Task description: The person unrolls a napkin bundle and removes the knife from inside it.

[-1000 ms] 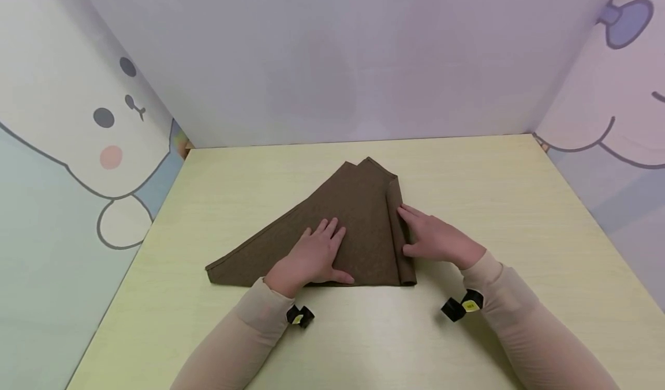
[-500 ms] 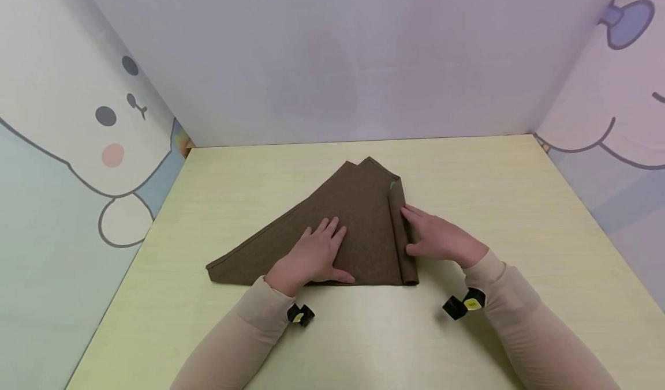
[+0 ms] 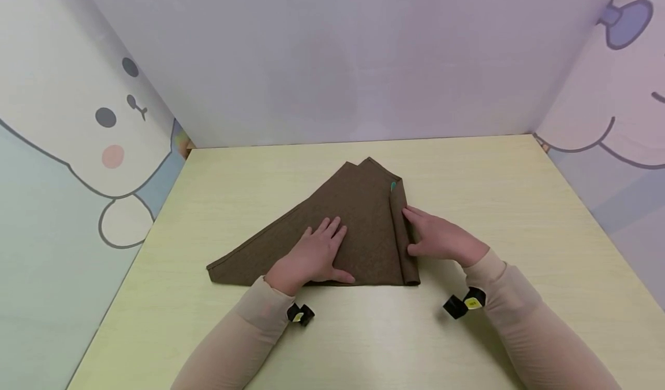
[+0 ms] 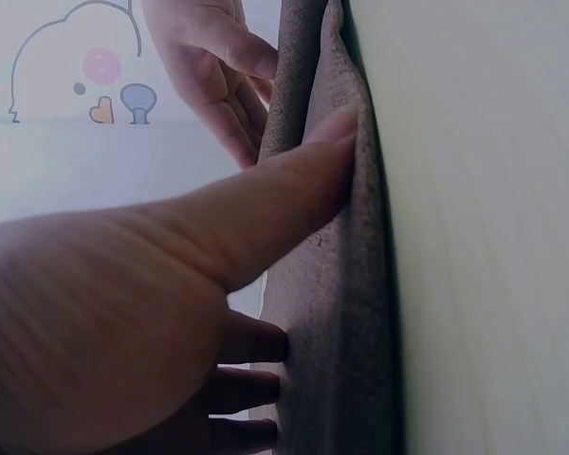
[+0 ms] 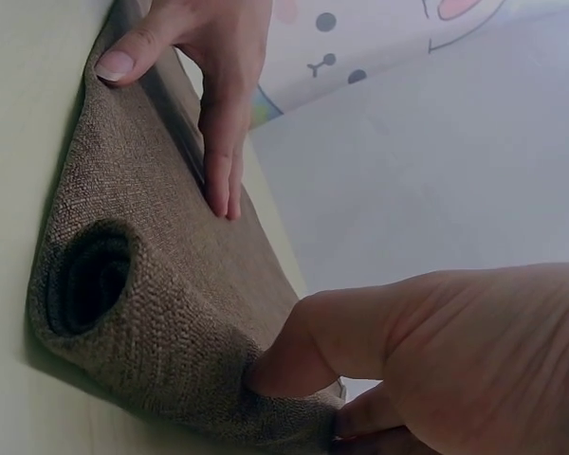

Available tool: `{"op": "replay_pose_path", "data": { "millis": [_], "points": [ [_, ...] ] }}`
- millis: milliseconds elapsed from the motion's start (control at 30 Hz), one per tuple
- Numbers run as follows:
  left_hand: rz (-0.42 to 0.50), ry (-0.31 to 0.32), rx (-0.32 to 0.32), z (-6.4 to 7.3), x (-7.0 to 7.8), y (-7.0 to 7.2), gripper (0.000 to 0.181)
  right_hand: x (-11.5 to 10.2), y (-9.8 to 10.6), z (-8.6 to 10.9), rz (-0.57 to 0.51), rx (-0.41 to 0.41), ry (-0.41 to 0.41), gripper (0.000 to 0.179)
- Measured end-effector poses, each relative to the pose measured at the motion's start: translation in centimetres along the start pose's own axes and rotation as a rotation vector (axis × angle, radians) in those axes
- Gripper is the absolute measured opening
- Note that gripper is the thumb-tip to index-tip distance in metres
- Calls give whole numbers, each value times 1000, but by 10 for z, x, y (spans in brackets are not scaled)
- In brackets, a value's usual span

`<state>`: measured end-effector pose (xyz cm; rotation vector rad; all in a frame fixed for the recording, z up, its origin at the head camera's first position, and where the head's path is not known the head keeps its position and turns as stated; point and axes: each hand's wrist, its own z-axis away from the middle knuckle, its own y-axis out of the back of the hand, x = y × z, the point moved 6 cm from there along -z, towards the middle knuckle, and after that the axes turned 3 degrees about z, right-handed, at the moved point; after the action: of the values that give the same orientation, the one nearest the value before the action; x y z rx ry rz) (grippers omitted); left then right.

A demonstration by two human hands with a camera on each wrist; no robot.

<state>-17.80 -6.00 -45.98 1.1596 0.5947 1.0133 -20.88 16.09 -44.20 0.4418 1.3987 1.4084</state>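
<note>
A brown woven cloth (image 3: 371, 228) lies on the table, folded into a broad wedge that narrows to the left. Its right side is turned over into a thick roll (image 3: 407, 257), whose open spiral end (image 5: 95, 275) faces the right wrist view. My left hand (image 3: 312, 257) rests on the cloth with fingers spread, its thumb along the near edge. Against the outer side of the roll, my right hand (image 3: 441, 237) touches with thumb and fingertips, the fingers fairly straight. A small teal spot (image 3: 393, 187) shows at the roll's far end.
The pale wood-grain table (image 3: 519, 217) ends at a plain whitish wall (image 3: 337, 61) behind. Cartoon-printed panels (image 3: 67, 119) stand along both sides. Each wrist carries a small black camera (image 3: 464, 303).
The roll and my right hand have shifted slightly to the right. The teal spot has come into sight at the roll's far end. My left hand stays in place.
</note>
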Motion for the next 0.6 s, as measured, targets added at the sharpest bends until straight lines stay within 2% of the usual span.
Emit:
{"op": "replay_pose_path", "data": {
  "millis": [267, 333, 433, 600],
  "points": [
    [12, -9, -2, 3, -7, 3, 107, -1, 2, 0, 4, 16, 3, 80],
    [33, 19, 4, 9, -15, 6, 105, -4, 3, -2, 1, 21, 9, 79],
    [57, 98, 15, 21, -34, 10, 104, -8, 4, -5, 2, 45, 17, 76],
    [61, 194, 3, 42, -61, 8, 103, -15, 1, -6, 44, 146, 29, 77]
  ]
}}
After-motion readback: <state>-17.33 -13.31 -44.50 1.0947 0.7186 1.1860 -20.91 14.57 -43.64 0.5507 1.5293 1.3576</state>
